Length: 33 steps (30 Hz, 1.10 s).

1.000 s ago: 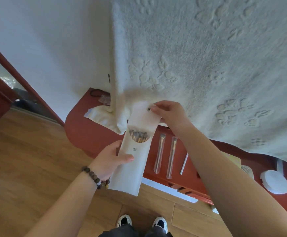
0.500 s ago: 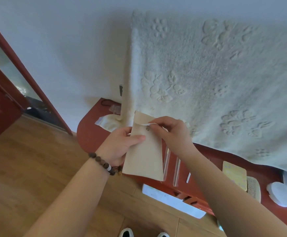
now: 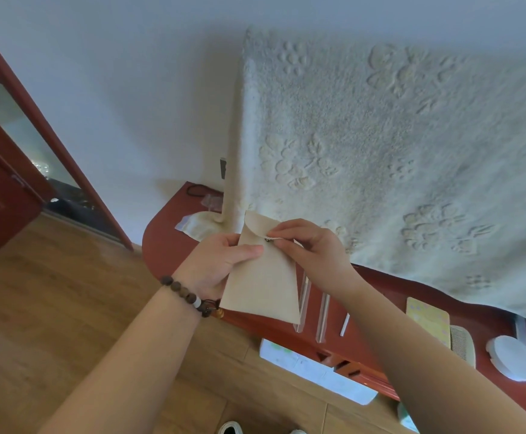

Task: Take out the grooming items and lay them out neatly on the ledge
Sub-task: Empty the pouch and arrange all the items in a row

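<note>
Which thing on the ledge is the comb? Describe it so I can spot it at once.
Follow the red ledge under the hanging cream blanket toward its right end. The comb lies flat there, between a pale yellow card and a round white pad. Its row of fine, close-set teeth sets it apart from those two plain, smooth-faced neighbours.

White wall (image 3: 136,98), wooden floor (image 3: 51,308), red door frame (image 3: 51,133), daylight.

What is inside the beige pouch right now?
Nothing shows. The beige pouch has its flap folded down, the right hand pinching it at the snap while the left hand holds the side. The fabric hides any contents.
</note>
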Each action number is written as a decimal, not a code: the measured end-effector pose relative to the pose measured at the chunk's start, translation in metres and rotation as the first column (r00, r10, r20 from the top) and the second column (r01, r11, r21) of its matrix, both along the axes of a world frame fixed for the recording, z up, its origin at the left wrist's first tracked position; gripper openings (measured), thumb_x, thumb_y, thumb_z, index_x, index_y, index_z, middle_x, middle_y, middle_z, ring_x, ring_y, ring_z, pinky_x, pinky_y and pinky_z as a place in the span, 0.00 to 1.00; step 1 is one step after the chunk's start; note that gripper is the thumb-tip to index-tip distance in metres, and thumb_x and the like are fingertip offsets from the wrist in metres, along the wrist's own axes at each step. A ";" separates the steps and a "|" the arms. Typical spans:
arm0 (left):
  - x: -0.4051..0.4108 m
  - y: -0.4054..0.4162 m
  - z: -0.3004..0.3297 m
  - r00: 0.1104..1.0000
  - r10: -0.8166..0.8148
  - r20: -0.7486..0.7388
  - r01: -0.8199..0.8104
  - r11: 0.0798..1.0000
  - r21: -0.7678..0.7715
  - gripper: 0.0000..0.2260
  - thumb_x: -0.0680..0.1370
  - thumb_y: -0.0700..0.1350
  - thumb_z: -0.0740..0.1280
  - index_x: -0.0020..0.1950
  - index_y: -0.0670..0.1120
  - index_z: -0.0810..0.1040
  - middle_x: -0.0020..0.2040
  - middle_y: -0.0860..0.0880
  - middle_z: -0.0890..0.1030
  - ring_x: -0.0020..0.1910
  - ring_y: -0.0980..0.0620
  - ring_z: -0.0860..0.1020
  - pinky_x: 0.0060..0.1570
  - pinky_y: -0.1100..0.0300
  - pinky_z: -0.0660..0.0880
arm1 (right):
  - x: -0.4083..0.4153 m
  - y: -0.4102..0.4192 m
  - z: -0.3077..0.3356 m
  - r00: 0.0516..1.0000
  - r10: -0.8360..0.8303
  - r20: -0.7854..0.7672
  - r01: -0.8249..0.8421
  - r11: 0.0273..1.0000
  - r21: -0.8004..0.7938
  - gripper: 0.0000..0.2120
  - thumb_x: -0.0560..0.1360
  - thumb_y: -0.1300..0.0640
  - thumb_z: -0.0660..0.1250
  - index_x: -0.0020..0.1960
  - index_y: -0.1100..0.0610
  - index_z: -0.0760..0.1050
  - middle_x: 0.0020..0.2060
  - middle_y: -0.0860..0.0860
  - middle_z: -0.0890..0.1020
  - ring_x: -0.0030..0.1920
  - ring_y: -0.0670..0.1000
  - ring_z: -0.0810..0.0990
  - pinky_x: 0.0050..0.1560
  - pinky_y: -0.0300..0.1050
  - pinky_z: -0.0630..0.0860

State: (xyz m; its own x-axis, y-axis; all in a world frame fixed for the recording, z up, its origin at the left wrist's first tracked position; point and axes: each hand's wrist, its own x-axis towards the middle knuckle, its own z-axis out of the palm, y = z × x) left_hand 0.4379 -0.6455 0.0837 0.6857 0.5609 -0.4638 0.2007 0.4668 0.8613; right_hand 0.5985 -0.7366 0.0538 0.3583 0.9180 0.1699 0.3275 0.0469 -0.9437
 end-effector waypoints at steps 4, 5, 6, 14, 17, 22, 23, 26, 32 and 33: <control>0.000 -0.001 -0.004 1.000 0.013 0.021 -0.014 0.999 0.034 0.10 0.76 0.35 0.66 0.56 0.34 0.78 0.45 0.40 0.83 0.37 0.49 0.83 0.34 0.59 0.80 | 0.005 -0.003 -0.003 0.988 0.091 0.125 -0.090 0.996 -0.013 0.10 0.75 0.63 0.68 0.52 0.53 0.83 0.51 0.45 0.80 0.50 0.50 0.79 0.48 0.49 0.74; 0.001 -0.001 -0.005 0.999 0.021 0.035 -0.022 0.999 0.039 0.10 0.76 0.35 0.66 0.56 0.34 0.78 0.46 0.39 0.82 0.38 0.48 0.83 0.36 0.58 0.81 | 0.005 -0.004 -0.003 0.979 0.116 0.170 -0.115 0.993 -0.013 0.10 0.75 0.64 0.67 0.53 0.54 0.83 0.52 0.46 0.80 0.50 0.47 0.79 0.48 0.47 0.74; 0.001 -0.002 -0.007 0.998 0.030 0.050 -0.032 0.998 0.047 0.10 0.76 0.34 0.66 0.56 0.34 0.78 0.47 0.38 0.82 0.40 0.47 0.83 0.38 0.56 0.81 | 0.006 -0.004 -0.003 0.970 0.134 0.203 -0.135 0.991 -0.008 0.10 0.75 0.64 0.67 0.54 0.55 0.82 0.52 0.46 0.79 0.51 0.46 0.78 0.47 0.45 0.75; 0.014 0.011 -0.059 1.000 -0.012 -0.006 0.012 0.999 0.033 0.13 0.74 0.35 0.69 0.59 0.39 0.77 0.54 0.41 0.83 0.52 0.43 0.82 0.51 0.49 0.79 | 0.016 -0.005 -0.031 0.902 0.172 0.395 -0.112 0.979 -0.171 0.14 0.78 0.62 0.63 0.62 0.55 0.78 0.62 0.50 0.77 0.55 0.35 0.74 0.55 0.24 0.67; 0.026 0.015 -0.092 0.991 -0.009 -0.134 0.016 0.998 0.054 0.10 0.74 0.35 0.69 0.53 0.46 0.79 0.50 0.46 0.84 0.50 0.47 0.82 0.51 0.48 0.79 | 0.018 -0.019 -0.053 0.942 0.021 0.335 0.070 0.963 -0.259 0.17 0.78 0.61 0.63 0.66 0.53 0.75 0.63 0.48 0.77 0.45 0.29 0.72 0.49 0.20 0.65; 0.058 0.019 -0.124 0.936 -0.039 -0.351 0.166 0.925 0.342 0.07 0.75 0.39 0.68 0.52 0.46 0.79 0.43 0.53 0.81 0.41 0.57 0.78 0.33 0.67 0.69 | 0.028 -0.054 -0.081 0.945 -0.180 0.273 0.279 0.878 -0.388 0.16 0.78 0.60 0.61 0.65 0.50 0.75 0.60 0.43 0.76 0.56 0.44 0.76 0.49 0.23 0.65; 0.064 0.021 -0.130 0.928 -0.044 -0.370 0.191 0.909 0.371 0.05 0.74 0.39 0.68 0.50 0.45 0.79 0.41 0.53 0.80 0.40 0.56 0.77 0.33 0.66 0.68 | 0.030 -0.059 -0.086 0.941 -0.196 0.275 0.299 0.861 -0.412 0.16 0.79 0.60 0.61 0.65 0.50 0.74 0.60 0.44 0.76 0.57 0.45 0.75 0.52 0.26 0.66; 0.082 0.023 -0.151 0.899 -0.060 -0.435 0.271 0.855 0.443 0.03 0.73 0.39 0.68 0.47 0.43 0.78 0.43 0.47 0.80 0.45 0.47 0.77 0.38 0.60 0.70 | 0.035 -0.070 -0.097 0.924 -0.246 0.292 0.359 0.823 -0.440 0.16 0.79 0.59 0.61 0.65 0.50 0.74 0.64 0.48 0.75 0.54 0.45 0.76 0.55 0.34 0.68; 0.090 0.001 -0.171 0.812 0.113 -0.573 0.361 0.674 0.644 0.24 0.74 0.40 0.68 0.69 0.42 0.66 0.66 0.41 0.70 0.65 0.41 0.69 0.60 0.52 0.69 | 0.038 -0.085 -0.113 0.896 -0.304 0.323 0.429 0.778 -0.459 0.15 0.78 0.60 0.61 0.64 0.51 0.75 0.60 0.47 0.76 0.55 0.43 0.73 0.52 0.28 0.65; 0.085 -0.004 -0.175 0.805 0.116 -0.581 0.433 0.554 0.711 0.26 0.74 0.41 0.68 0.70 0.42 0.65 0.68 0.41 0.68 0.68 0.41 0.66 0.65 0.51 0.67 | 0.038 -0.086 -0.116 0.893 -0.312 0.323 0.437 0.770 -0.465 0.15 0.78 0.60 0.61 0.63 0.51 0.76 0.60 0.46 0.75 0.53 0.43 0.73 0.52 0.29 0.65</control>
